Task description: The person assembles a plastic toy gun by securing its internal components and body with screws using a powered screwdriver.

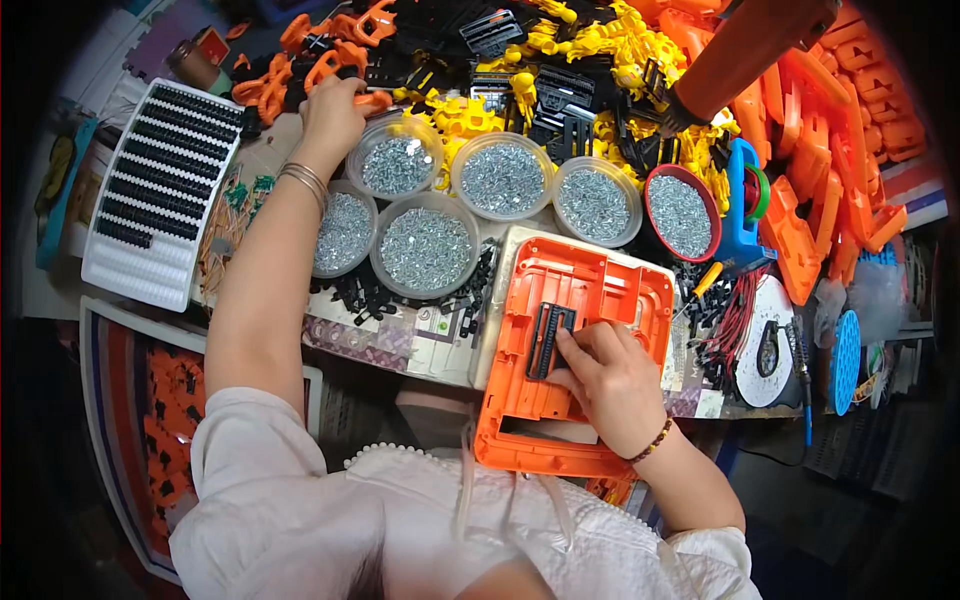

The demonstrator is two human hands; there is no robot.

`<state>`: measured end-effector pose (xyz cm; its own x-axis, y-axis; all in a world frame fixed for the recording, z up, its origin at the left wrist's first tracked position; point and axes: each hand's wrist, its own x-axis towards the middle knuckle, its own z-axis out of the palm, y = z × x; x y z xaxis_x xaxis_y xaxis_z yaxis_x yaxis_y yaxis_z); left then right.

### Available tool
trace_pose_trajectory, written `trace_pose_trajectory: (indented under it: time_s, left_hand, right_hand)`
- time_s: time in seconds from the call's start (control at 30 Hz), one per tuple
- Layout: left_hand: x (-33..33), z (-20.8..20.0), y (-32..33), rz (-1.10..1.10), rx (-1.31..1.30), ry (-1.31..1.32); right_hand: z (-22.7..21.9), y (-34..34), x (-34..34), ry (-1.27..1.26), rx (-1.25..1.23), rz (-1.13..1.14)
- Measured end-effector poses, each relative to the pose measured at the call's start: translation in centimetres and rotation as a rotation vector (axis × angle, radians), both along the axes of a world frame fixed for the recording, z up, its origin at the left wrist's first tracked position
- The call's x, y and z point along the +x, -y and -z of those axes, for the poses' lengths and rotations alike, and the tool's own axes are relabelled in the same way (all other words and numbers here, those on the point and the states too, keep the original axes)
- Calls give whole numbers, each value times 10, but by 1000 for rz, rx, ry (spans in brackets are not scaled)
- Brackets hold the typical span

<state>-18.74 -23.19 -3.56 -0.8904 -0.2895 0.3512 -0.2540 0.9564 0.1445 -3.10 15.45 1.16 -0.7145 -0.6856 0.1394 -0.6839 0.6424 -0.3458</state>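
Observation:
My left hand (pixel 335 115) reaches to the far left, its fingers curled over an orange plastic part (pixel 374 102) at the edge of a pile; the fingertips are partly hidden. Close in front of me, an orange plastic housing (pixel 490 425) lies open side up, tilted over the table's front edge on a pale block (pixel 497 300). Inside it sits a black slotted plastic piece (pixel 545 340). My right hand (pixel 615 385) is over the housing, thumb and index finger closed against that piece's right side.
Several round tubs of small silvery screws (pixel 425 250) stand behind the housing. A white tray with rows of black parts (pixel 165 190) lies left. Yellow parts (pixel 640 50) and orange housings (pixel 820 200) are heaped beyond. An orange power driver (pixel 750 60) hangs at upper right; a soldering iron (pixel 804 380) lies right.

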Motion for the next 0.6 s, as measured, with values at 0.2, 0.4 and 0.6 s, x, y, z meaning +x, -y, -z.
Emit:
trace_pose_trajectory:
  time_s: [0.2, 0.4, 0.6]
  left_hand:
    - [38, -23, -9, 152, 64, -346]
    - [112, -58, -94, 390, 467, -568]
    - [165, -46, -144, 501, 2093, -58]
  right_hand:
    - [0, 0, -8, 37, 43, -85]
    - [0, 2, -9, -41, -39, -43]
    - [-7, 6, -15, 0, -192, -78]
